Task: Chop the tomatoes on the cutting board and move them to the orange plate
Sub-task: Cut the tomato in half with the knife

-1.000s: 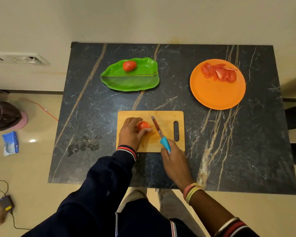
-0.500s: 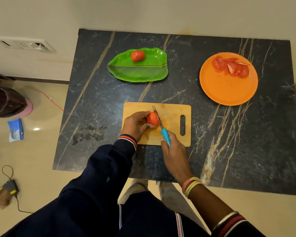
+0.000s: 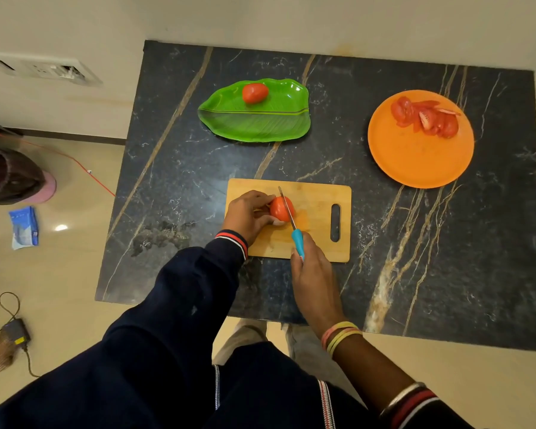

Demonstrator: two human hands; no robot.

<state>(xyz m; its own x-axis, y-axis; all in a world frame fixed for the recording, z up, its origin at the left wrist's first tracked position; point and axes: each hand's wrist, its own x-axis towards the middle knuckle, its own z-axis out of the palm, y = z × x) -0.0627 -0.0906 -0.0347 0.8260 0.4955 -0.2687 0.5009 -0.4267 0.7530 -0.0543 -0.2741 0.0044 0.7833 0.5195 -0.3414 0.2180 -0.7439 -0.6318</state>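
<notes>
A whole tomato [image 3: 278, 208] sits on the wooden cutting board [image 3: 317, 239], the left hand [image 3: 248, 213] curled round it while the right hand [image 3: 313, 271] grips a blue-handled knife [image 3: 292, 226], blade laid across the fruit. Chopped tomato pieces [image 3: 424, 117] lie on the orange plate [image 3: 415, 156] to the far right; another tomato [image 3: 254, 92] rests on a green leaf plate [image 3: 254, 123]

Cutting board [image 3: 317, 244] lies on the desk [image 3: 174, 181], near centre. Tomato [image 3: 277, 209] sits on the board's left part, left hand [image 3: 248, 213] holding it from the left. Knife [image 3: 297, 239] lies across it, right hand [image 3: 314, 274] at the near end. Tray [image 3: 254, 126] lies far left, second tomato [image 3: 254, 92] in it. Plate [image 3: 415, 162] lies far right, tomato pieces [image 3: 424, 119] on its far side.
</notes>
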